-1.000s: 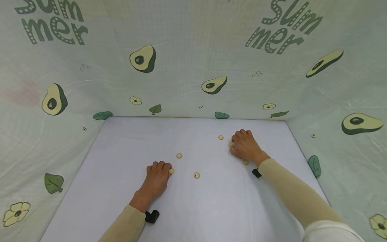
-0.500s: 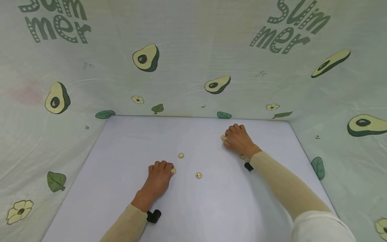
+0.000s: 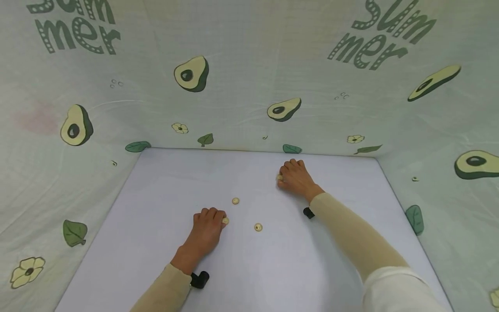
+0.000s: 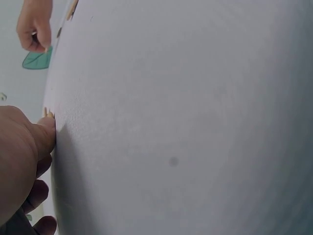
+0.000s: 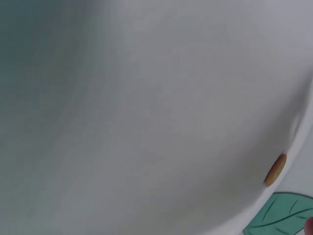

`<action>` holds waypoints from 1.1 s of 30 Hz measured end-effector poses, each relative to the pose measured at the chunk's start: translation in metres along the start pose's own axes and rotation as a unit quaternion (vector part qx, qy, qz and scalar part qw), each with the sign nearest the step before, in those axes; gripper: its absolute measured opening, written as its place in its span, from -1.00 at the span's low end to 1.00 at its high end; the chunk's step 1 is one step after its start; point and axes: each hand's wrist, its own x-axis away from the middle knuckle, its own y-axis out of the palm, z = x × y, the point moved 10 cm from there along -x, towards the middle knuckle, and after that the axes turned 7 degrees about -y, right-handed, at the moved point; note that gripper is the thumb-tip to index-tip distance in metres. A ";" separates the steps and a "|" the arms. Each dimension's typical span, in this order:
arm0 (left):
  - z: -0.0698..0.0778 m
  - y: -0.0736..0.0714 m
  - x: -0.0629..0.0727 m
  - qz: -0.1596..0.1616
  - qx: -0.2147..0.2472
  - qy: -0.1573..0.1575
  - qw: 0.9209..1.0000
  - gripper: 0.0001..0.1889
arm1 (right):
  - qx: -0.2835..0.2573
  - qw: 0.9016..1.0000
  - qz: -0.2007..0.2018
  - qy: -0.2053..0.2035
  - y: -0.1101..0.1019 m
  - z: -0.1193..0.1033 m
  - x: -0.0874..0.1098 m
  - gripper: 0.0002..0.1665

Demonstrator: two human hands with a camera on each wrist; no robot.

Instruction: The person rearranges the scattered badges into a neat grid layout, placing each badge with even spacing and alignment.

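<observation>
In the head view my left hand [image 3: 206, 227], left of centre, pinches a small round wooden button [image 3: 225, 221] between thumb and fingers, low over the white board. At the far right of centre, my right hand [image 3: 295, 178] pinches another such button [image 3: 279, 177]; its fingers partly cover it. Two more buttons lie flat between the hands: one button [image 3: 235, 201] behind the left hand, one button [image 3: 258, 227] to its right. The right wrist view has a button [image 5: 276, 170] on the board and barely a fingertip [image 5: 309, 225].
The white board [image 3: 163, 182] lies before me. Behind it and at both sides hangs pale cloth [image 3: 234, 78] printed with avocados, leaves and lettering. A black wrist camera [image 3: 200, 280] is on the left wrist, another black wrist camera [image 3: 309, 212] on the right.
My right hand has moved left and slightly away with its button, over where another button lay. The button near its wrist is now hidden. My left hand keeps its place on the board.
</observation>
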 end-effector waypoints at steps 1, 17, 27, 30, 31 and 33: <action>0.000 0.000 0.000 0.000 0.001 0.000 1.000 -0.75 | -0.002 1.000 -0.002 0.001 0.001 -0.002 -0.002 -0.72; 0.001 0.002 -0.001 -0.002 -0.006 -0.004 1.000 -0.73 | 0.008 1.000 -0.016 0.009 0.008 -0.012 -0.016 -0.68; 0.000 0.003 0.000 -0.005 -0.009 -0.006 1.000 -0.73 | 0.005 1.000 -0.024 0.009 0.013 -0.011 -0.017 -0.71; 0.000 0.003 0.000 -0.003 -0.010 -0.005 1.000 -0.74 | 0.007 1.000 -0.025 0.009 0.014 -0.011 -0.017 -0.69; 0.000 0.003 0.000 -0.002 -0.010 -0.005 1.000 -0.74 | 0.008 1.000 -0.025 0.010 0.014 -0.011 -0.017 -0.69; 0.001 0.002 0.001 -0.001 -0.010 -0.003 1.000 -0.74 | 0.007 1.000 -0.027 0.011 0.015 -0.012 -0.017 -0.68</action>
